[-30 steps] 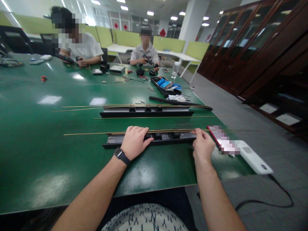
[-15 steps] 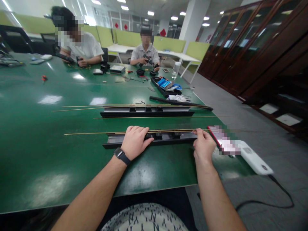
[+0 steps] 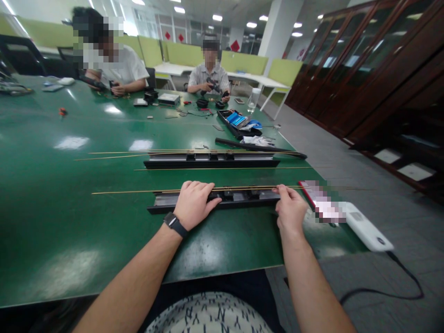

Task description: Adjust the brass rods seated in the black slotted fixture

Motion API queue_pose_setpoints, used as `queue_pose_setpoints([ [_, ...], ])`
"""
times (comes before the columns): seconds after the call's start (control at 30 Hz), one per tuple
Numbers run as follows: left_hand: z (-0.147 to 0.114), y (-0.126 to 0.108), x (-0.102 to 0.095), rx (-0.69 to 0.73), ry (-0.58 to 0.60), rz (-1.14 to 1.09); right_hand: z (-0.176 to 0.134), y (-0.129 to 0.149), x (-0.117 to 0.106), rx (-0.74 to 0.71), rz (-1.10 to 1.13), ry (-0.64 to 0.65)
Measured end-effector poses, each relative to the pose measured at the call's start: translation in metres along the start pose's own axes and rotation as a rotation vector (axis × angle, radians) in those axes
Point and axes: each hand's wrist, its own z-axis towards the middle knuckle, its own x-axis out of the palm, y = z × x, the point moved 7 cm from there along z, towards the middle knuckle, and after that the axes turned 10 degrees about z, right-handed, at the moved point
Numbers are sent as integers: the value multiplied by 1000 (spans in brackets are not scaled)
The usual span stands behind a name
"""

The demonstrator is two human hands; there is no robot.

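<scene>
A long black-edged metal rail with a silver channel and black blocks lies across the green table before me. My left hand, a watch on its wrist, wraps over the rail left of its middle, thumb toward the blocks. Thin brass-coloured rods run along the rail's far edge and stick out well past both ends. At the right end, my right hand pinches a thin rod between thumb and fingertips. Which of the rods it holds is hard to separate.
Beyond lies a second rail with more rods along it, and a single rod in between. A black bar, a parts tray, gloves, a phone and a white device lie rightward. Two people sit opposite.
My right hand has slid slightly left along the rods, toward the rail's middle. My left hand stays in place on the rail.
</scene>
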Motion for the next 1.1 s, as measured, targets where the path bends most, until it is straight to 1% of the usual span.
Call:
queue_pose_setpoints([
  [0.2, 0, 0, 0, -2, -3, 3, -4, 5, 5, 13, 0, 35],
  [0.5, 0, 0, 1, -2, 8, 13, -3, 3, 5, 13, -4, 43],
  [0.57, 0, 0, 1, -1, 2, 14, -2, 3, 3, 2, -26, 29],
  [0.7, 0, 0, 1, 4, -2, 2, 2, 3, -4, -21, -38, -59],
  [0.77, 0, 0, 1, 4, 1, -1, 3, 3, -6, -32, -27, -72],
  [0.93, 0, 0, 1, 1, 7, 2, 0, 4, -1, -22, -4, -29],
  [1.1, 0, 0, 1, 1, 5, 1, -2, 4, 2, -30, -68, -1],
])
